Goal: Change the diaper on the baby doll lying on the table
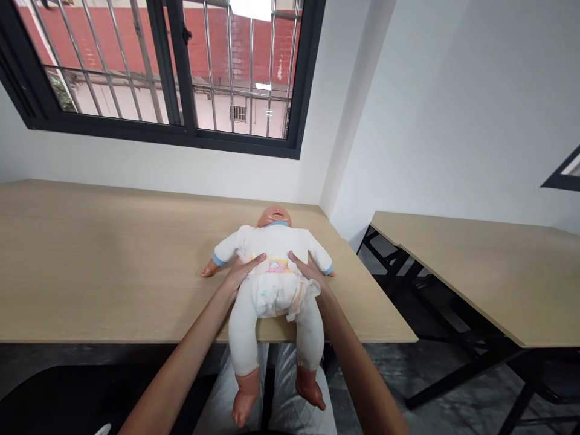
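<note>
A baby doll (272, 272) lies on its back on a light wood table (113, 260), dressed in a white outfit with blue cuffs and a diaper. Its head points away from me, and its legs hang past the table's near edge with bare feet in the air. My left hand (242, 272) wraps the left side of the doll's torso at the waist. My right hand (308, 269) grips the opposite side, fingers spread on the white cloth.
A second wood table (462, 272) with black metal legs stands to the right, past a gap. A barred window (154, 72) is set in the white wall behind the table. A quilted grey surface lies below the near edge.
</note>
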A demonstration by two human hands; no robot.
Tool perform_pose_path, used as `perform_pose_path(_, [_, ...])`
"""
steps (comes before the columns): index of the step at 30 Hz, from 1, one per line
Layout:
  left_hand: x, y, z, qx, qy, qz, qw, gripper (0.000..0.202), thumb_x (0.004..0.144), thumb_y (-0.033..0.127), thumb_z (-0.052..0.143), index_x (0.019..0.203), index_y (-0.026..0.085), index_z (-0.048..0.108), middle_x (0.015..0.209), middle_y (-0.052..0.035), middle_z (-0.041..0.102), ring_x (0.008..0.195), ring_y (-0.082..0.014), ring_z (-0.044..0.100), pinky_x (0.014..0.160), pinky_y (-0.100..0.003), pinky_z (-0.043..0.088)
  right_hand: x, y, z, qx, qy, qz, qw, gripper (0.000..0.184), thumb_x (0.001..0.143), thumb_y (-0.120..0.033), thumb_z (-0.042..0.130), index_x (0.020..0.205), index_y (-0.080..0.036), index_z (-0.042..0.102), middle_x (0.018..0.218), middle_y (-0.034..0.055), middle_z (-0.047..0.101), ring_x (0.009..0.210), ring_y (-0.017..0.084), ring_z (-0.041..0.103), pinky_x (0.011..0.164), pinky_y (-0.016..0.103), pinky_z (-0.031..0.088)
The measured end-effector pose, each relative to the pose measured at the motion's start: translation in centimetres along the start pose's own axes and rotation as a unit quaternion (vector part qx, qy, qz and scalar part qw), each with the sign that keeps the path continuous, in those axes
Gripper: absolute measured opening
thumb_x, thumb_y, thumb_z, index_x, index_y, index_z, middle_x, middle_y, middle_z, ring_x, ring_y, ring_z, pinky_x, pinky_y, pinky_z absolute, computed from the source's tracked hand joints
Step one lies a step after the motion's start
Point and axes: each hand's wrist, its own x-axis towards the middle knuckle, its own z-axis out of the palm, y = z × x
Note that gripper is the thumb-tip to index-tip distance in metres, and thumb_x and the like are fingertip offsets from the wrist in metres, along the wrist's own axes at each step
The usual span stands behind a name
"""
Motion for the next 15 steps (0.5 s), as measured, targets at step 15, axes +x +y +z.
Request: perform_pose_path(15, [-6.0,3.6,2.0,0.120,0.033,0.101,0.987,0.075,0.059,0.043,0.082,0.121,0.016,0.051,0.116,-0.0123,0.066,0.115,-0.0312,0.058,0.098,-0.043,0.048,-5.5,-6.0,-3.0,0.229,0.048,-0.007,0.972,0.081,0.063,-0.051,0.076,0.130,-0.017,0.045,0.108,0.0103,0.067,0.106,0.027,0.060,0.091,0.039,0.050])
